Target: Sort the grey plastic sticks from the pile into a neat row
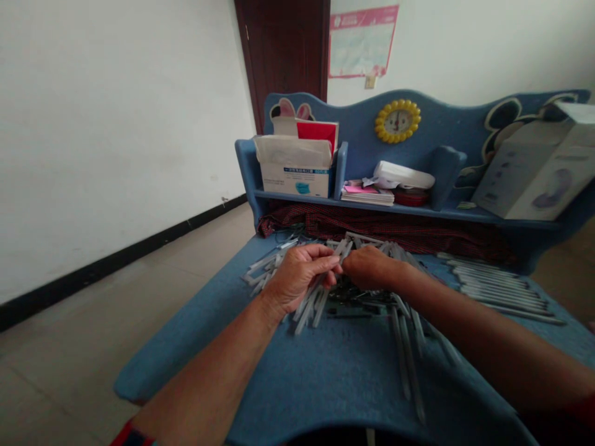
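Note:
Over a pile of translucent plastic tubes (304, 314), my left hand (297, 275) pinches one whitish plastic tube (343, 249) between thumb and fingers. Close beside it, my right hand (372, 267) is closed, its fingertips turned away near the same tube. What the right hand holds is hidden. Small dark slender pieces (356, 294) lie below and between the hands. A few longer tubes (406, 356) stretch toward the front edge under my right forearm. At the right, several slim tubes with dark ends (499, 288) are laid in a neat row.
The blue desk (325, 378) has a raised back shelf. On it stand a mask box (295, 170), stacked papers (367, 196), a white case (404, 175) and a large white box (539, 167). A yellow flower clock (397, 121) and a dark checked cloth (381, 229) are behind the pile.

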`<state>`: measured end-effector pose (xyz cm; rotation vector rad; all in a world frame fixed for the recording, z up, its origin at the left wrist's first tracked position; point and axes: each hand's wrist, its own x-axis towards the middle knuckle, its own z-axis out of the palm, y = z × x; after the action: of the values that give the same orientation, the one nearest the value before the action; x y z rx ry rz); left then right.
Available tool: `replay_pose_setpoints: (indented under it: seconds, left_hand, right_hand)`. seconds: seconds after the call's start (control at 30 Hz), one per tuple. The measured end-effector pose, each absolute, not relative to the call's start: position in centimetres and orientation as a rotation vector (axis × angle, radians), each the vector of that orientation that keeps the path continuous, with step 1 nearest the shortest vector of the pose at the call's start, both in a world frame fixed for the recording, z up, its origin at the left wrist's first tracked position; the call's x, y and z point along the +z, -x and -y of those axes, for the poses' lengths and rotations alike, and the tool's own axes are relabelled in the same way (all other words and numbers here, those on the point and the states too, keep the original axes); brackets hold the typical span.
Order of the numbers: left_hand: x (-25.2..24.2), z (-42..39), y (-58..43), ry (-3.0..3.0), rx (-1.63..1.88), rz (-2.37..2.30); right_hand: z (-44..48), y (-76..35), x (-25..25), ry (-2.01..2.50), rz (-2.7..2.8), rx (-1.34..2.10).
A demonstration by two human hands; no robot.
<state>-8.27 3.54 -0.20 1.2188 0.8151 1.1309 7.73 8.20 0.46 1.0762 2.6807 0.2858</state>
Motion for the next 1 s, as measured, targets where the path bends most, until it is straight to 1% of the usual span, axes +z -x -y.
replay_pose_setpoints:
  seconds: [0.2,0.4,0.5,0.6,0.7,0.83,1.0]
  left_hand:
    - [-0.1,-3.7,8.5,-1.228,1.131,-0.831]
    - [0.0,-3.7,8.6,-1.235,1.14,-0.831]
    - [0.1,-3.5,8.4,-1.24,1.114,-0.841]
    - [0.1,-3.3,8.2,-1.257,1.061,-0.852]
    - [-0.1,-3.2,8.0,-1.276,1.008,-0.864]
    - [-0.3,-3.2,7.9,-1.337,0.939,-0.882]
    - [-0.3,-3.1,7.8,-1.42,0.847,-0.939]
  right_hand:
    - [-7.6,-8.6,1.0,-1.049,-2.742,0.351]
    - [-5.7,-10.1,2.2,-1.028,-2.912,0.275]
    - [-5.1,-11.0,2.1,-1.109,-2.961,0.229]
    - [-4.9,-12.2,1.8,-1.205,-3.09,0.078]
    - [-4.9,-13.5,1.8,-1.235,-3.278,-0.183]
    - [-4.8,-14.9,2.3,-1.29,-3.381,-0.483]
    - [-4.5,-15.2,3.1,-1.226,-3.434,-0.666]
